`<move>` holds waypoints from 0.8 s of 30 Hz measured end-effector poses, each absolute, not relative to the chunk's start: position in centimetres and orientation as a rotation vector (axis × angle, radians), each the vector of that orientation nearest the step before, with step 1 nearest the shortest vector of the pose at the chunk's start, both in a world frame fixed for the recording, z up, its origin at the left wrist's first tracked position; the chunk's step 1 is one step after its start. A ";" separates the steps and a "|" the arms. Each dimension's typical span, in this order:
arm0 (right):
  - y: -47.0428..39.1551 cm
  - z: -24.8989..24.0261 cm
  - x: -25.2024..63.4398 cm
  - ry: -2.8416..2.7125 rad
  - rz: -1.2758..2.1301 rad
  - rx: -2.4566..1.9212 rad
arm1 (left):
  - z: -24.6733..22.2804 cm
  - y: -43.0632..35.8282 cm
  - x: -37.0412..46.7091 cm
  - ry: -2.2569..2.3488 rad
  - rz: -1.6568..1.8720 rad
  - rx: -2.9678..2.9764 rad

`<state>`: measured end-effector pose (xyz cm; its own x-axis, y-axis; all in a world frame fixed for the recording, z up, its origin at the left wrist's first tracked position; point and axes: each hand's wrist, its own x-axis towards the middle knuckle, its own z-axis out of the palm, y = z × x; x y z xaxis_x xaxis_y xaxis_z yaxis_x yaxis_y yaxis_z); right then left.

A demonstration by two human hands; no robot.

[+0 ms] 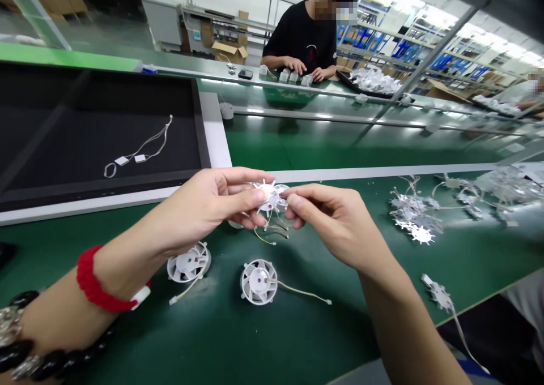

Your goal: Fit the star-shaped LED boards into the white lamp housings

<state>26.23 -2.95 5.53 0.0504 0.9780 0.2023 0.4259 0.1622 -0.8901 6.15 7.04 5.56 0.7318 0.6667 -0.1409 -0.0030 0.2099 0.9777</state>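
Observation:
My left hand [208, 201] pinches a white star-shaped plate [269, 196] between thumb and fingers, above the green table. My right hand [329, 215] is closed in a pinch at the plate's right edge; what lies between its fingertips is too small to make out. Thin pale wires [274, 235] with small connectors show just below the plate, and a white round part behind it is partly hidden. Beneath my hands lie two white round fans: one fan [259, 282] in the middle with its wire stretched right, another fan [188, 265] beside my left forearm.
On the right lies a pile of star-shaped plates with wires [414, 212]; a single wired plate [440, 295] sits near the edge. A black framed tray [85, 119] at left holds wired white pieces [140, 158]. Across the bench, a person [304, 39] handles small white parts.

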 end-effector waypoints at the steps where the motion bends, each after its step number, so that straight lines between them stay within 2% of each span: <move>1: -2.9 5.4 26.4 -1.522 0.775 -1.411 | 5.6 7.1 6.1 0.611 0.493 1.319; 10: -3.1 4.6 26.3 -1.540 0.760 -1.430 | 6.6 7.6 6.1 0.538 0.340 1.513; 16: -3.3 4.5 26.2 -1.563 0.947 -1.325 | 6.8 7.6 5.8 0.533 0.308 1.579; 24: -3.5 5.1 26.4 -1.613 1.006 -1.362 | 7.1 7.5 5.7 0.522 0.294 1.632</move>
